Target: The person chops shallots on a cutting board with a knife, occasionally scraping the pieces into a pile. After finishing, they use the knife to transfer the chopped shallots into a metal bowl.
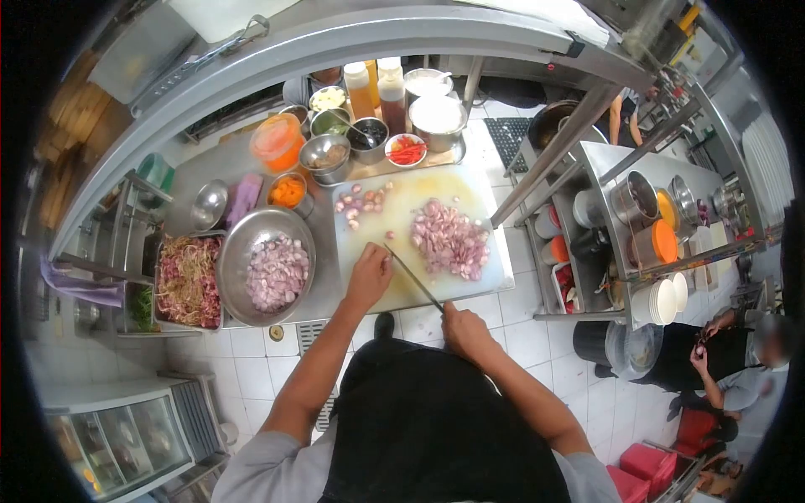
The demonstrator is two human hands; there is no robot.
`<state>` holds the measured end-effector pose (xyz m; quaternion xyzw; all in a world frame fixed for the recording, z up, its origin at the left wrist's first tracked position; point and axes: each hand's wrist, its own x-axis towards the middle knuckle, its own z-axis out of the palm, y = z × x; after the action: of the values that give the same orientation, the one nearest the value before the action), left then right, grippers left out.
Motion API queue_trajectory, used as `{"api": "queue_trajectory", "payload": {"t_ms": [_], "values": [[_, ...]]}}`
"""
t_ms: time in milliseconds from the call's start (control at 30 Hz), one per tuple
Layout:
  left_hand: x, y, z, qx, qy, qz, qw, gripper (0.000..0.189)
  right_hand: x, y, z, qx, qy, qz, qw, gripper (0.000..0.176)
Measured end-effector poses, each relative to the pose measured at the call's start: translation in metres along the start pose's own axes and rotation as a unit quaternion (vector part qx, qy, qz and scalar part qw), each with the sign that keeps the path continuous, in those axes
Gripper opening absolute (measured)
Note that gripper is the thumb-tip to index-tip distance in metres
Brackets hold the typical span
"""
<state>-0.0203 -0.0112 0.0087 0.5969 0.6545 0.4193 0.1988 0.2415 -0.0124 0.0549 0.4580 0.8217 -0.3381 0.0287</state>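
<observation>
A cutting board (352, 251) lies on the metal table, with a pile of chopped shallots (450, 240) on its right part and small whole shallots (360, 201) at its upper left. My right hand (467, 332) is closed round the handle of a knife (415, 277), whose blade points up and left over the board. My left hand (371, 272) is closed near the knife tip; what its fingers hold, if anything, is too small to make out. One small shallot piece (390, 235) lies just above that hand. Left of the board is a steel bowl (231, 272) of cut shallots.
A tray of unpeeled shallots (189, 281) stands at the left. Squeeze bottles (359, 90), an orange tub (277, 142) and steel containers (325, 159) line the back. A metal post (558, 151) rises right of the board. A person (713, 352) works at the right.
</observation>
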Motion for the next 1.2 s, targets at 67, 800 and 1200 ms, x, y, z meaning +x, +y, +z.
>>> {"api": "queue_trajectory", "payload": {"t_ms": [67,800,1200], "values": [[0.0,-0.001,0.002,-0.001,0.0,0.009,1.0,0.015,-0.007,-0.008,-0.01,-0.012,0.011,-0.008,1.0,0.028],[-0.002,0.006,0.008,0.015,0.029,-0.005,0.999,0.014,0.002,0.007,0.007,0.005,-0.025,0.038,0.999,0.024],[0.004,0.01,0.027,0.022,0.014,0.065,0.998,0.011,-0.013,0.026,-0.021,0.045,-0.002,0.056,0.997,0.024]]}}
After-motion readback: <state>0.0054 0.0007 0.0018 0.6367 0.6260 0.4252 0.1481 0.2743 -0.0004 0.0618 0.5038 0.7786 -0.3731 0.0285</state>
